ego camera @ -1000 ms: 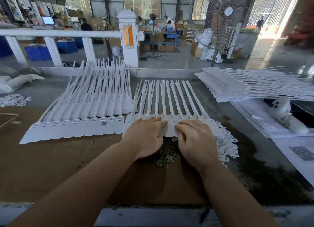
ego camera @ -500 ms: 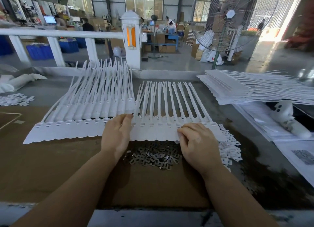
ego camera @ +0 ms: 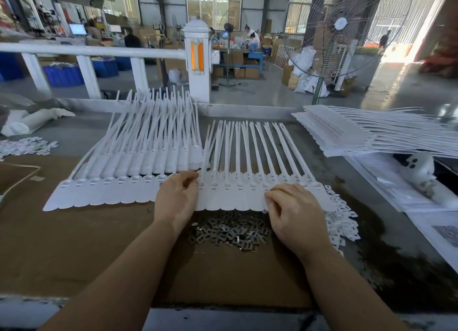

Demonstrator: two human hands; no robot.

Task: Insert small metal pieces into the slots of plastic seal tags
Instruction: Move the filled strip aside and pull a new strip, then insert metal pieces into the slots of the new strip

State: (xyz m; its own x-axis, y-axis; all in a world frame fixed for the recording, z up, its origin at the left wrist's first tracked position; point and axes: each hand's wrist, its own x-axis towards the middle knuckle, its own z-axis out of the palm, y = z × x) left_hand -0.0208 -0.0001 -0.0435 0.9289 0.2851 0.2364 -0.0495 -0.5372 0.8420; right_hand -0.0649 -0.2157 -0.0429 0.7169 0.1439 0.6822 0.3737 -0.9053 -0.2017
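Head view: my left hand (ego camera: 176,198) pinches at the left end of the white plastic seal tag strip (ego camera: 250,197) on the desk (ego camera: 74,256); my right hand (ego camera: 293,210), fingers curled, presses its right end. Grey metal pieces (ego camera: 229,231) lie piled just below. Best to hold the strip flat and seat each piece square in its slot.

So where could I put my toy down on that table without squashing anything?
The bare brown cardboard sheet left of the left hand, below the white plastic seal tags, is free. The cardboard nearer than the grey metal pieces is free too. It is crowded around the right hand and the white plastic clips.
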